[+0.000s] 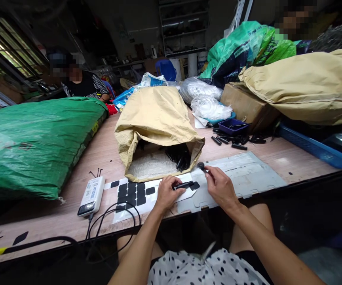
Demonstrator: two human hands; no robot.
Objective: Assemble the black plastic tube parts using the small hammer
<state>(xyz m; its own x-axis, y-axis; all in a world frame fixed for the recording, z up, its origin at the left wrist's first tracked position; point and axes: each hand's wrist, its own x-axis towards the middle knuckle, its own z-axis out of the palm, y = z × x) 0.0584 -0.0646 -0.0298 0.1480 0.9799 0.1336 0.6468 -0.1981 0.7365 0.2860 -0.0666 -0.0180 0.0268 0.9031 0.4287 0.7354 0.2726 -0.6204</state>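
Note:
My left hand (167,193) is closed around a small black stick-like part (183,185), with a black pad (194,185) stuck near its tip. My right hand (218,183) pinches a small round black piece (201,165) just above and to the right of that part. Both hands hover over a white backing sheet (120,213) carrying several black adhesive pads (132,193). Behind them an open tan sack (156,126) lies on the wooden table (55,215), with more black stick parts (181,156) showing in its mouth.
A big green sack (34,142) fills the left side. A white power bank (92,195) with black cable (111,223) lies by the sheet. A grey flat panel (248,174), purple tray (232,126), loose black parts (233,140), cardboard box (242,105) and sacks crowd the right. Two other people sit behind.

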